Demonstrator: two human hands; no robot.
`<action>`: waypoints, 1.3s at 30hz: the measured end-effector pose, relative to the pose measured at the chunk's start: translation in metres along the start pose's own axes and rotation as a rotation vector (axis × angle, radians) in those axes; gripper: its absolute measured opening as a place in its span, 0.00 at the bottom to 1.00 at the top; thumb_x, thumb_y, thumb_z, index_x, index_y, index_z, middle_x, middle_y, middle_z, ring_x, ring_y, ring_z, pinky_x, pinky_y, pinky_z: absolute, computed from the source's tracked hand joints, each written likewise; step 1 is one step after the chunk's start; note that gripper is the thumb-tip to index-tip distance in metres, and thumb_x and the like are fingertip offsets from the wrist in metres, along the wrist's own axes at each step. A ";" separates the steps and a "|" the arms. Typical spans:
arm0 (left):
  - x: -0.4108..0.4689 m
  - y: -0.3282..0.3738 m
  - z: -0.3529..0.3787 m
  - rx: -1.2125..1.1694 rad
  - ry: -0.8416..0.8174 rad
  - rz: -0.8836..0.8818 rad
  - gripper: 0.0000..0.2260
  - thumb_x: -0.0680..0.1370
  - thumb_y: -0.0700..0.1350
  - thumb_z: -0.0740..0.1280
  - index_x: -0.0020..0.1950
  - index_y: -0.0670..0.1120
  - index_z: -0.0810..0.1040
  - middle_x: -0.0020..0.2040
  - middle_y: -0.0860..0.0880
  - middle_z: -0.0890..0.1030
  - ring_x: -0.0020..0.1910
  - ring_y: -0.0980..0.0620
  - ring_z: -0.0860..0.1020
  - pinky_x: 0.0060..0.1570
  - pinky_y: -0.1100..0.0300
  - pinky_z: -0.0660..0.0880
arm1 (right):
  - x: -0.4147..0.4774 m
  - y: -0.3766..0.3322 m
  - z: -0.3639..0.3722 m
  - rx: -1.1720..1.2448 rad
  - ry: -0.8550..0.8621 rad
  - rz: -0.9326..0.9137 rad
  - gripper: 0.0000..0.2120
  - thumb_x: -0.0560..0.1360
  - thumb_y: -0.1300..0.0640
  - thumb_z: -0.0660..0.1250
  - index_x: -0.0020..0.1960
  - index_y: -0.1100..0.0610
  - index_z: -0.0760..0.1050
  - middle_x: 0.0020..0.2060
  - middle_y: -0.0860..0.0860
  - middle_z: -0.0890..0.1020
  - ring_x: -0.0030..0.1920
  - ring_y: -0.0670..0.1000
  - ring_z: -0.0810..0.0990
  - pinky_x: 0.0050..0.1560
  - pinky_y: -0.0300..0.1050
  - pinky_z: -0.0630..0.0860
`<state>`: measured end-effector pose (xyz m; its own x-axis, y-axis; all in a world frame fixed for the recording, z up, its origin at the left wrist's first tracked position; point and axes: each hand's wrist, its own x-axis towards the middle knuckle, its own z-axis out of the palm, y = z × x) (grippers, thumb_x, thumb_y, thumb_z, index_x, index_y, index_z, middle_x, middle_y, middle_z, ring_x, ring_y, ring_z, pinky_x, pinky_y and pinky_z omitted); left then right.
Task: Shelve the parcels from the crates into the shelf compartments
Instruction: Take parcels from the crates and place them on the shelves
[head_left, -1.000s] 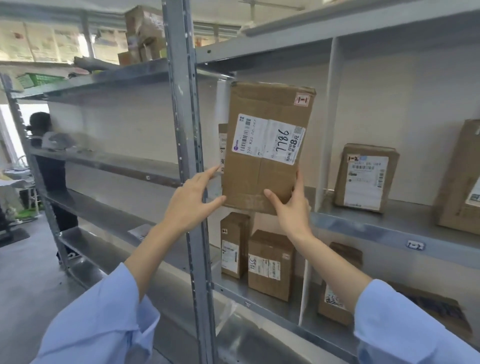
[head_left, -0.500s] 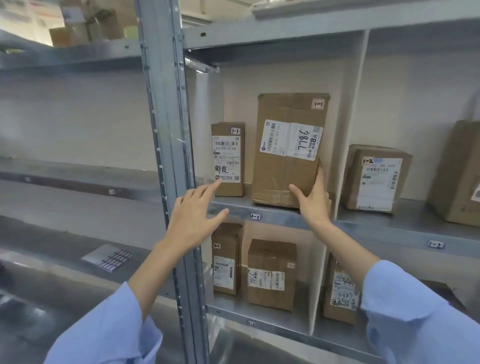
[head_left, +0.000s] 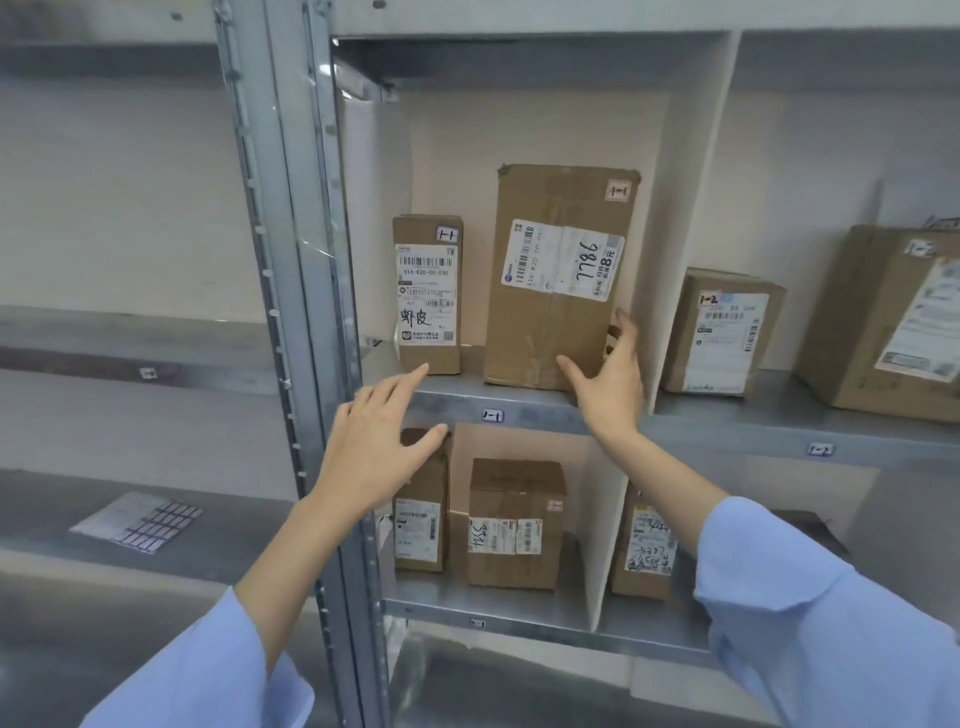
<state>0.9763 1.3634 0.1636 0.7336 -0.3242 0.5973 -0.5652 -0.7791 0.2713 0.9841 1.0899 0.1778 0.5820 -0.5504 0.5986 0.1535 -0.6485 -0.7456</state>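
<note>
Tall parcel (head_left: 558, 280) stands upright on the shelf (head_left: 467, 400) in the compartment tagged 1-1, label facing out, a gap apart from the small parcel (head_left: 428, 293) on its left.

Right hand (head_left: 613, 384) is raised, forearm angled up from the lower right. It holds the tall parcel's lower right corner, thumb across the front face and fingers curled round the side edge, between parcel and divider (head_left: 691, 208).

Left hand (head_left: 374, 447) hangs in front of the shelf lip beside the post (head_left: 306, 260), fingers straight and spread, thumb out, holding nothing. Whether its fingertips touch the shelf cannot be told.
</note>
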 end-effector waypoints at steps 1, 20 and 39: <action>-0.002 0.001 0.003 -0.009 -0.006 -0.001 0.30 0.79 0.61 0.60 0.79 0.55 0.57 0.73 0.53 0.69 0.71 0.51 0.65 0.67 0.50 0.62 | -0.005 0.000 -0.003 -0.007 0.003 -0.017 0.39 0.74 0.50 0.73 0.78 0.50 0.54 0.73 0.49 0.68 0.69 0.53 0.71 0.64 0.53 0.72; -0.011 0.238 0.100 -0.082 -0.114 0.310 0.32 0.76 0.66 0.48 0.77 0.55 0.63 0.74 0.52 0.68 0.71 0.48 0.64 0.65 0.50 0.60 | -0.062 0.096 -0.256 -0.802 -0.293 -0.175 0.33 0.78 0.32 0.47 0.79 0.43 0.54 0.78 0.49 0.61 0.76 0.53 0.59 0.69 0.57 0.67; -0.119 0.732 0.237 -0.217 -0.357 0.797 0.31 0.79 0.67 0.49 0.80 0.57 0.51 0.80 0.50 0.57 0.76 0.43 0.58 0.72 0.43 0.57 | -0.162 0.252 -0.769 -1.268 -0.090 0.463 0.32 0.80 0.34 0.48 0.80 0.44 0.48 0.80 0.48 0.53 0.78 0.58 0.54 0.72 0.59 0.61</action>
<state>0.5642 0.7044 0.1124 0.1461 -0.9009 0.4088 -0.9889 -0.1448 0.0344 0.3146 0.6112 0.1178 0.4367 -0.8444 0.3104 -0.8773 -0.4760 -0.0607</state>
